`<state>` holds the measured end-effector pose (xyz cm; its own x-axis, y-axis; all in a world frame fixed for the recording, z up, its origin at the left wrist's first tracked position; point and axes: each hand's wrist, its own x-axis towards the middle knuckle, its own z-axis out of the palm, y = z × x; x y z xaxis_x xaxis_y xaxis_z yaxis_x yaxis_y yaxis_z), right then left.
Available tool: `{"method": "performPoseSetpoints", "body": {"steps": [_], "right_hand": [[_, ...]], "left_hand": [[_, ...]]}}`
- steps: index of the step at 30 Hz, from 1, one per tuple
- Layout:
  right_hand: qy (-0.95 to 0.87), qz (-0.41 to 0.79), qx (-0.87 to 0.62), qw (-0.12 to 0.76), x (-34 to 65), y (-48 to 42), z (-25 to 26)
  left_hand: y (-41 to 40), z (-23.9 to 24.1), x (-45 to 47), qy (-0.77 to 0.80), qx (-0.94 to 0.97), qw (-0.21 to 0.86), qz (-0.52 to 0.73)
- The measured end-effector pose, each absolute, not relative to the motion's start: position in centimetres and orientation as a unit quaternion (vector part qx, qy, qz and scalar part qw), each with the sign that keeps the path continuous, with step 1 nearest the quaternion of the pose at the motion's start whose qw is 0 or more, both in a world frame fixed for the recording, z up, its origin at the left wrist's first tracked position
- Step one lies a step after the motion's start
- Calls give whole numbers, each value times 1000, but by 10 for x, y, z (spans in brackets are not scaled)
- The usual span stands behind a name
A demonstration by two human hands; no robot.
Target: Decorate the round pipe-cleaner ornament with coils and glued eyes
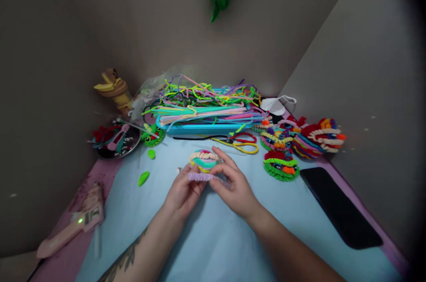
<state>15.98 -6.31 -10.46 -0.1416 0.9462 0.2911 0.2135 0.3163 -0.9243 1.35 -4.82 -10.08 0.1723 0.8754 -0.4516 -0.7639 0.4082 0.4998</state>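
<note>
1. In front of a blue tray (199,130) piled with chenille stems (206,111), two bare hands work at one lavender crimped chenille strip (199,177), stretched between them on the near side of the tray.
2. The left hand (182,192) has its thumb and fingers closed at the strip's left end; the right hand's (236,186) grip is pinched on it farther along, a thin tail running under the fingers.
3. One multicolored chenille piece (203,162), edged in cream, sits just beyond the strip, between the grips and the tray; whether either hand also grips it cannot be told.
4. Left of the tray: one metal bowl (136,145) of small parts, one green chenille figure (155,139) and, nearer, two loose green pieces (143,178) and one pink glue gun (71,231) with a green light.
5. Right of the tray: at least four bird-faced chenille pieces (282,167) and, nearer, one black phone (341,206), all on the blue-covered surface (226,237).
6. Just before the tray: scissors (229,142) with red and yellow handles.
</note>
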Motion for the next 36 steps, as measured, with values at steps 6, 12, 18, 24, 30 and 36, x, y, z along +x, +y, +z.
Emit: {"method": "performPoseSetpoints", "body": {"steps": [6, 12, 18, 24, 30, 36], "right_hand": [[-668, 349, -447, 482, 161, -64, -104], [-661, 260, -498, 498, 168, -59, -107], [-689, 217, -502, 476, 169, -54, -110], [-731, 250, -475, 422, 168, -53, -113], [-683, 345, -477, 432, 155, -60, -113], [-615, 347, -515, 487, 145, -64, -111]], "left_hand": [[-49, -96, 9, 343, 108, 757, 546], [-46, -94, 5, 360, 110, 731, 569], [-51, -94, 9, 394, 175, 675, 598], [-49, -97, 13, 400, 167, 661, 613], [-51, -103, 19, 404, 181, 654, 613], [-55, -101, 21, 408, 189, 673, 587]]}}
